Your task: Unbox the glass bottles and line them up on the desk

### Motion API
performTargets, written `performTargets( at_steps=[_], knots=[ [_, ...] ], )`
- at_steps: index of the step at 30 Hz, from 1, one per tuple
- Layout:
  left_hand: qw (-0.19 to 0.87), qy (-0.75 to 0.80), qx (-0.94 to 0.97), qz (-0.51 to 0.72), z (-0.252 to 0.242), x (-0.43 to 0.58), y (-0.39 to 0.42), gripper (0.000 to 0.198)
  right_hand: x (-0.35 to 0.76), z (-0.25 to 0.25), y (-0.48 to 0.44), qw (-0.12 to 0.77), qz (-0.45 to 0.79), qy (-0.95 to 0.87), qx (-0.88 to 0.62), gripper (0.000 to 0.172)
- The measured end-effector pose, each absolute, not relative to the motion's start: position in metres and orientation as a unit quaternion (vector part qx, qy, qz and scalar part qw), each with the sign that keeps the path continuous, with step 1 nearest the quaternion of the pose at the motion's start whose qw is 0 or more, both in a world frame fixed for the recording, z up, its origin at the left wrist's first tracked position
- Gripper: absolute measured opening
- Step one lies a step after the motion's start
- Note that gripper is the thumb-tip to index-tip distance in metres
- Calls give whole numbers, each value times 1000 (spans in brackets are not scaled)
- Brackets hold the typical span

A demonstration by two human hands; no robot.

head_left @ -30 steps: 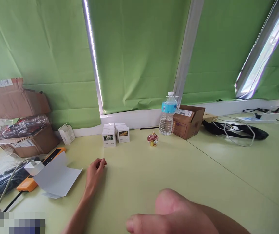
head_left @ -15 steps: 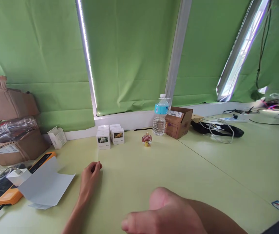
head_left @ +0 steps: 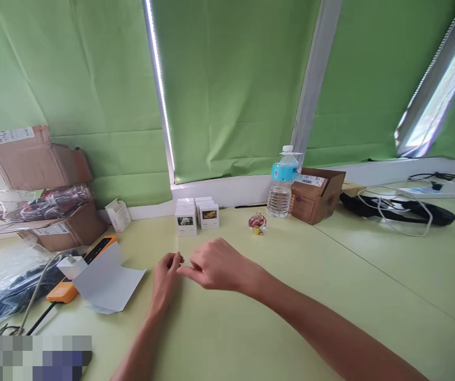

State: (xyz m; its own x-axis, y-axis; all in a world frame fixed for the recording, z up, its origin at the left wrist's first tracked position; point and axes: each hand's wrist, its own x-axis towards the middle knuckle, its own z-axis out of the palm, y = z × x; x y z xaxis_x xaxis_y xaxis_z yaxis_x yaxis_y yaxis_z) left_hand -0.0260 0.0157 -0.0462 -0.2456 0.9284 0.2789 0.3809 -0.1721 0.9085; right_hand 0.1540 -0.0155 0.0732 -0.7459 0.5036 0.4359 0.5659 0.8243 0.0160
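My left hand [head_left: 167, 275] rests on the table with its fingers curled together; anything inside them is hidden. Just right of it is my right hand [head_left: 216, 263], back upward and fingers bent under, the thumb reaching to the left hand's fingertips. What the right fingers enclose, if anything, I cannot make out. Behind both hands stand two rows of small white picture cards or boxes, a left row [head_left: 186, 225] fronted by a white flower and a right row [head_left: 210, 217] by a yellow one. A round pink glass ornament [head_left: 257, 221] with gold parts sits to their right.
A water bottle [head_left: 282, 190] and an opened carton [head_left: 315, 196] stand at the back. Folded white paper [head_left: 110, 280] leans on an orange power strip [head_left: 62, 292] at left. Stacked cardboard boxes [head_left: 40, 166] rise beyond. A black strap with cable [head_left: 402, 210] lies right.
My right hand has moved forward and left, from the near edge to beside my left hand. The left hand keeps its pose. The view has turned a little left.
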Motion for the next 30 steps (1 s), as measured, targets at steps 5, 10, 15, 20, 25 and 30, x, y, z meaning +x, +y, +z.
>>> performTargets(
  at_steps=[5, 10, 15, 20, 25, 30],
  knots=[
    [263, 590, 546, 534, -47, -27, 20, 44, 151, 2, 35, 110, 56, -904, -408, 54],
    [252, 600, 541, 533, -38, -29, 15, 45, 146, -32, 44, 128, 59, -889, -435, 52],
    [197, 616, 564, 513, -19, -39, 13, 38, 147, -36, 43, 141, 59, -885, -441, 49],
    [118, 661, 571, 472, 1, -71, 52, 31, 146, -39, 47, 144, 65, -884, -440, 48],
    [1, 727, 561, 395, 29, -127, 107, 32, 146, -42, 49, 153, 70, -885, -434, 47],
    [-89, 776, 530, 332, 55, -188, 139, 43, 145, -43, 50, 156, 66, -883, -437, 47]
  ],
)
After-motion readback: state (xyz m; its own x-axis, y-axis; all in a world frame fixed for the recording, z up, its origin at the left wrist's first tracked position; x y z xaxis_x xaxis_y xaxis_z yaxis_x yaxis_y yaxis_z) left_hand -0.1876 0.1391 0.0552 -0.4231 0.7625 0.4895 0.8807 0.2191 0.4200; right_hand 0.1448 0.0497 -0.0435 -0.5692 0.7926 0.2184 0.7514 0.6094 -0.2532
